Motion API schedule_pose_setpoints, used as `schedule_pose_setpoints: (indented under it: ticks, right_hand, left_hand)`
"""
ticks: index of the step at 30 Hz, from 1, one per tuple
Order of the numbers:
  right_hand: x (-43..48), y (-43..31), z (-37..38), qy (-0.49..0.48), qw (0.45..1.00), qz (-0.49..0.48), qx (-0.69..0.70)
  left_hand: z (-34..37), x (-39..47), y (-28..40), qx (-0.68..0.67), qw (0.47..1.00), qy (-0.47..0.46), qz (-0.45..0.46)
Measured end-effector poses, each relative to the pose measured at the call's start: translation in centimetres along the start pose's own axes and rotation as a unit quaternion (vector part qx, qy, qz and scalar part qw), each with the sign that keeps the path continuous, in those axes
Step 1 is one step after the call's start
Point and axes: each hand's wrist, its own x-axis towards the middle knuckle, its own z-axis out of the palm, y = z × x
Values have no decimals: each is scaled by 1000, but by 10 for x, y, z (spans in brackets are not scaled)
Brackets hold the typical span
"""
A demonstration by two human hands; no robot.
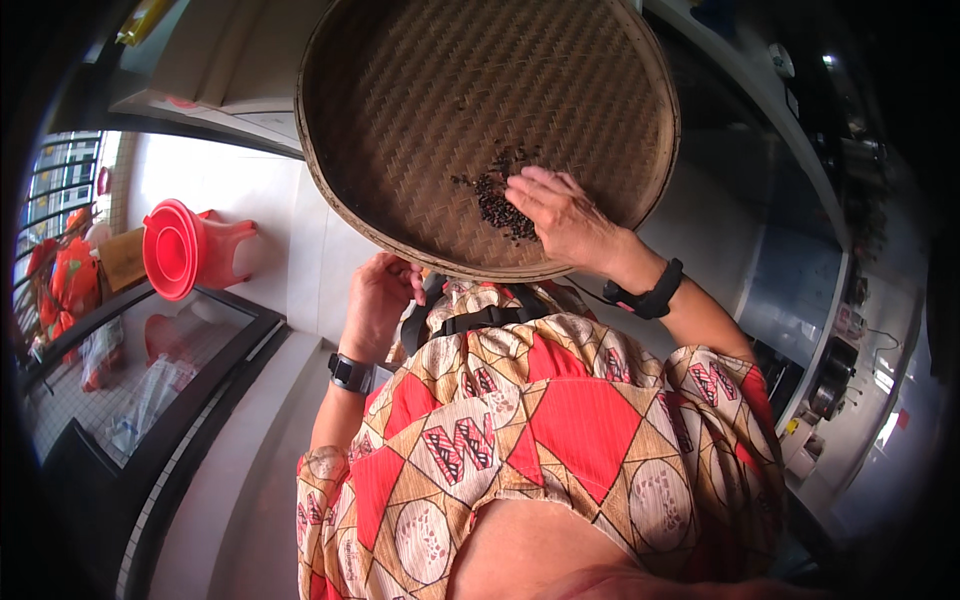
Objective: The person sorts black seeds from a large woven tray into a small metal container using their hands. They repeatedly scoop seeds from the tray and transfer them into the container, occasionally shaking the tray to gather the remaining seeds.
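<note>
A large round woven bamboo winnowing tray (480, 90) with a raised rim is in front of me. A small pile of dark seeds or peppercorns (501, 206) lies in its near part, with a few grains scattered around it. My right hand (559, 206) reaches over the near rim, palm down, its outstretched fingers at the right side of the pile and partly covering it. Just outside the near-left rim is my left hand (384, 296), with curled fingers. Whether it touches the rim or holds anything is hidden.
At left, a red plastic basin (172, 247) is next to a red stool (232, 247), beyond a black-framed glass door (195, 337). Orange bags (75, 274) hang or lie near a barred window. At right runs a counter (862, 442) with a dark pot (832, 379).
</note>
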Motion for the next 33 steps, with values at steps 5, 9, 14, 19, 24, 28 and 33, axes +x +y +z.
schedule_pose_setpoints:
  ticks: [5,9,14,19,24,28,33]
  right_hand:
    - [24,25,-1,52,998,20,-5]
    - [39,35,5,45,999,22,-17]
    - [50,34,8,36,999,6,-21]
    - [49,20,15,8,999,-27,-24]
    - [15,14,5,-4,999,-29,34]
    - [11,10,-1,41,996,4,73]
    - [17,4,7,48,996,-2,78]
  left_hand:
    - [-1,3,4,6,1000,0,4]
    - [2,2,7,19,1000,-3,17]
    - [-2,0,4,11,1000,0,18]
    - [0,0,7,30,999,-2,13]
    - [-4,1,7,19,1000,-4,7]
    - [-3,0,6,11,1000,9,7]
    - [0,1,6,20,1000,16,10]
